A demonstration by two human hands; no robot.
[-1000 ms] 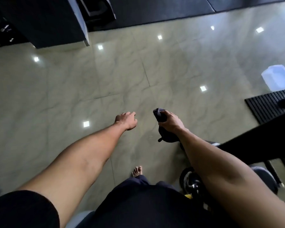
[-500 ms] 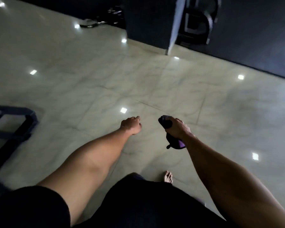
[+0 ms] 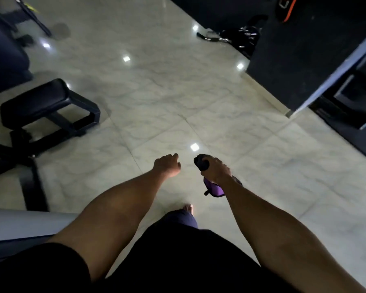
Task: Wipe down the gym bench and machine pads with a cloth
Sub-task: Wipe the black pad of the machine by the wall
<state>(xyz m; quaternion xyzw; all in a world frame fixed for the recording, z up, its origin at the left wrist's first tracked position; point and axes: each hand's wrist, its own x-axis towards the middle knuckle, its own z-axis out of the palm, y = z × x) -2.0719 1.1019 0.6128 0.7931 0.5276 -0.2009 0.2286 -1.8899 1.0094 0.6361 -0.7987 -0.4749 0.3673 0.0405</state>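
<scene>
My right hand (image 3: 217,169) grips a dark cloth (image 3: 201,162); a purple fold of it hangs below my wrist. My left hand (image 3: 167,165) is held out beside it over the floor, fingers loosely curled and holding nothing. A black padded bench seat (image 3: 35,102) on a dark metal frame stands at the left, well away from both hands. A larger dark pad (image 3: 4,56) shows at the far left edge.
Pale marble floor tiles (image 3: 156,92) stretch ahead. A dark pillar (image 3: 300,60) stands at the right, with a dark frame behind it. Black gear lies on the floor at the top (image 3: 239,38). A grey padded edge (image 3: 19,224) is at lower left. My bare foot (image 3: 188,208) shows below.
The view has swung left across the floor: the bench at the left has come into sight and the pillar has shifted right. Both hands keep their pose, the cloth still held.
</scene>
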